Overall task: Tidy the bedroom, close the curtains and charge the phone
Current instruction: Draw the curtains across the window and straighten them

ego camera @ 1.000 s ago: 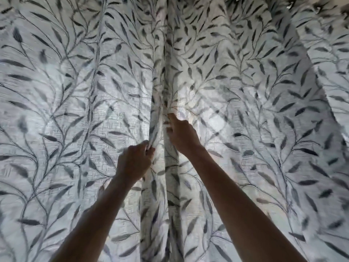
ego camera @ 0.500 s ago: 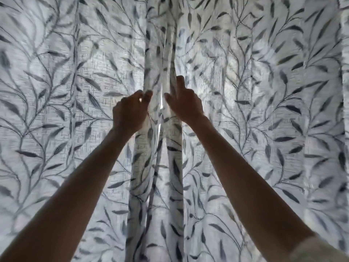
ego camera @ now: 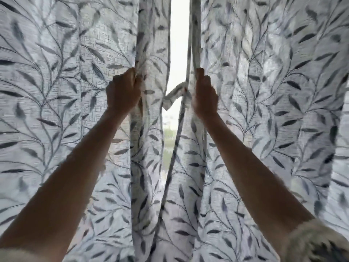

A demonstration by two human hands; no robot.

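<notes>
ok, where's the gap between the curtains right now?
Head view, centre top: the gap runs down between the left curtain and right curtain, narrowing between the left hand and right hand, each gripping an inner edge.

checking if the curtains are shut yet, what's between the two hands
In the head view, a bright gap of window separates the left hand and right hand, crossed by a folded-over curtain edge.

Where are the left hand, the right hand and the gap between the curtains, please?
left hand (ego camera: pixel 123 91), head view, back of the hand.
right hand (ego camera: pixel 204 95), head view, back of the hand.
gap between the curtains (ego camera: pixel 179 35), head view, bright upper strip.
</notes>
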